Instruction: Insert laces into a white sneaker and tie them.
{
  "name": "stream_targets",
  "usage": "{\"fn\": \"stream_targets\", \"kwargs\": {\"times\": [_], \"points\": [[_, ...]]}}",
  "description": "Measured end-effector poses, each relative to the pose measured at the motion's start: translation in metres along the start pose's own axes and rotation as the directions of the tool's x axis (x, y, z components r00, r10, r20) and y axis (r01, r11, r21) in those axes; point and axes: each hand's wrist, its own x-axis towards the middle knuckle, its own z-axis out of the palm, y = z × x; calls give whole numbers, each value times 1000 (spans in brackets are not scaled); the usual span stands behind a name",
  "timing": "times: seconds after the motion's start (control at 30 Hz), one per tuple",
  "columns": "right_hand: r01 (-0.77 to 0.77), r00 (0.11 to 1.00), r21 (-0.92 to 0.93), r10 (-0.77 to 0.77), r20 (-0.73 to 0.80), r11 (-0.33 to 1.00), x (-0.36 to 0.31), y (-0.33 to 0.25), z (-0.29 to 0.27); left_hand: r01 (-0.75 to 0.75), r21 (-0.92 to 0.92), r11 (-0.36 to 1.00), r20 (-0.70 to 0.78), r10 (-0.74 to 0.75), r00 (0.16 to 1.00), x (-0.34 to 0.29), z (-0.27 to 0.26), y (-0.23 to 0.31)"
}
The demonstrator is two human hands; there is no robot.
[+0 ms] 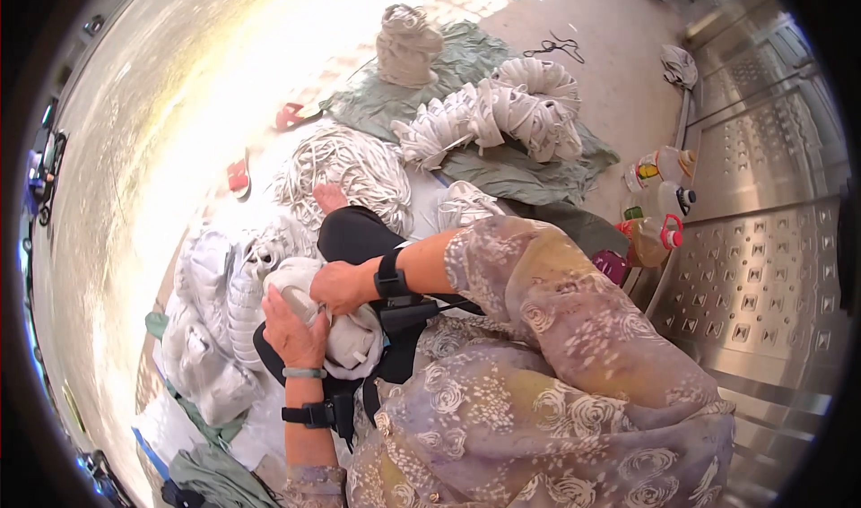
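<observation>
An off-white cloth piece (296, 279), which looks like a shoe upper, rests over my lap. My left hand (296, 330) grips its near side, fingers stretched along the cloth and thumb against it. My right hand (337, 288) is closed in a pinch at its far right edge; what lies between those fingers is hidden. Just below the hands, another off-white cloth piece (353, 342) lies on my lap. To the left is a heap of similar white uppers (244, 297), some nested in a row. Beyond my bare foot sits a tangled pile of white laces (359, 172).
Stacked white uppers (484, 118) and an upright bundle (408, 49) rest on a green cloth (471, 51) ahead. Plastic bottles (650, 239) stand at right beside a patterned metal door (744, 275). A red-handled tool (291, 116) and a red-and-white item (239, 176) lie far left.
</observation>
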Motion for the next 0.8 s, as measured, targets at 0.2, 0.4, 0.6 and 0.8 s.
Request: {"fn": "stream_targets", "kwargs": {"times": [0.2,0.4,0.6,0.8], "points": [[0,999,110,5,-45,994,-6,17,-2,-307,237,922,4,315,949,11,-4,32],[-3,997,190,17,-69,982,5,26,1,-533,330,779,196,496,846,16,12,20],[-76,997,248,77,5,966,2,25,-10,-595,307,743,204,559,804,21,24,16],[-97,995,234,102,-10,967,-8,28,-10,-639,252,726,271,581,767,29,17,27]]}}
